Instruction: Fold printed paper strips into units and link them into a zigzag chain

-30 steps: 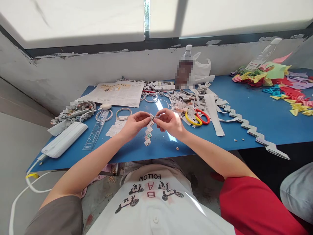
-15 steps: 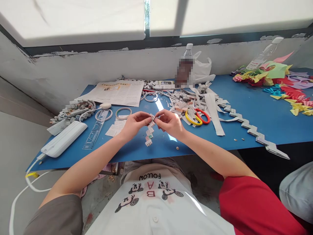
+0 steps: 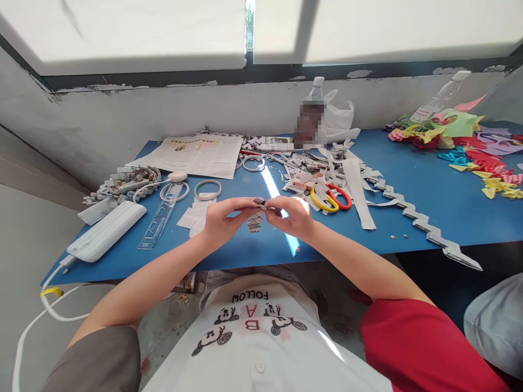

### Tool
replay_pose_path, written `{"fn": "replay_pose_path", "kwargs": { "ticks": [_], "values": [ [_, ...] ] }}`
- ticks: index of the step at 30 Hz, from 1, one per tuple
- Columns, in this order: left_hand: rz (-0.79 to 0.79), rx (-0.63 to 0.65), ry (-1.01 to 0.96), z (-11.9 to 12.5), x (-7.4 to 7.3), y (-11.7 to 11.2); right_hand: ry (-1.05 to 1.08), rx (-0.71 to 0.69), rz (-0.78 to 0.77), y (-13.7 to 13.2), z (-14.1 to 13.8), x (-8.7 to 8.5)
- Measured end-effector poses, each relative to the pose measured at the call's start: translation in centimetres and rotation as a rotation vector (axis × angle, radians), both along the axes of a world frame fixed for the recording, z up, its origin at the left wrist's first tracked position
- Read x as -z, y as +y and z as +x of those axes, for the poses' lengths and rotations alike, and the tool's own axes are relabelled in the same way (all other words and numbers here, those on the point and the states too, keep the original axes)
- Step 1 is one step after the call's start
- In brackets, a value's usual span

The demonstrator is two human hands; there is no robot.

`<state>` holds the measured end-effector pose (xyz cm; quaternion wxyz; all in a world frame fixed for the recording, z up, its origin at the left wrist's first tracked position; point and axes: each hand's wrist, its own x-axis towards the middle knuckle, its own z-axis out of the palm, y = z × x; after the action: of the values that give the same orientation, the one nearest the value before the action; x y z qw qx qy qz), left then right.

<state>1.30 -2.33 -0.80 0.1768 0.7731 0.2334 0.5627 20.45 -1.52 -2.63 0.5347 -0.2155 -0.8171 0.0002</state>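
Note:
Over the front middle of the blue table, my left hand [image 3: 224,219] and my right hand [image 3: 293,215] meet with fingertips almost touching. Both pinch the upper end of a folded newspaper-strip chain [image 3: 255,222], a small zigzag of printed paper links. Its lower links hang between my hands; the end being pinched is partly hidden by my fingers. Just right of my right hand lie scissors [image 3: 342,197] with one yellow and one red handle. A tape roll [image 3: 207,189] and cut paper pieces [image 3: 191,218] lie beyond my left hand.
On the blue table [image 3: 408,149], loose paper strips [image 3: 304,174] are heaped behind my hands. A long zigzag paper chain [image 3: 423,220] runs along the right. At left lie a white power bank [image 3: 107,233], a clear ruler [image 3: 159,220] and a newspaper [image 3: 192,155]. Bottles [image 3: 311,117] stand behind.
Both hands have turned, bringing the thumbs lower and the index fingers across the top. The chain's hanging end has swung slightly right and up, now showing less between my hands.

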Motion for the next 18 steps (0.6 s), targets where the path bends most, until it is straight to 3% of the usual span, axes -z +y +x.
{"fn": "replay_pose_path", "kwargs": {
  "ticks": [6,18],
  "values": [
    [0.066,0.02,0.002,-0.06,-0.03,0.04,-0.029,0.043,-0.004,-0.03,0.02,0.12],
    [0.105,-0.01,0.019,-0.12,0.02,0.26,-0.002,-0.013,0.032,-0.08,-0.05,-0.21]
  ]
}}
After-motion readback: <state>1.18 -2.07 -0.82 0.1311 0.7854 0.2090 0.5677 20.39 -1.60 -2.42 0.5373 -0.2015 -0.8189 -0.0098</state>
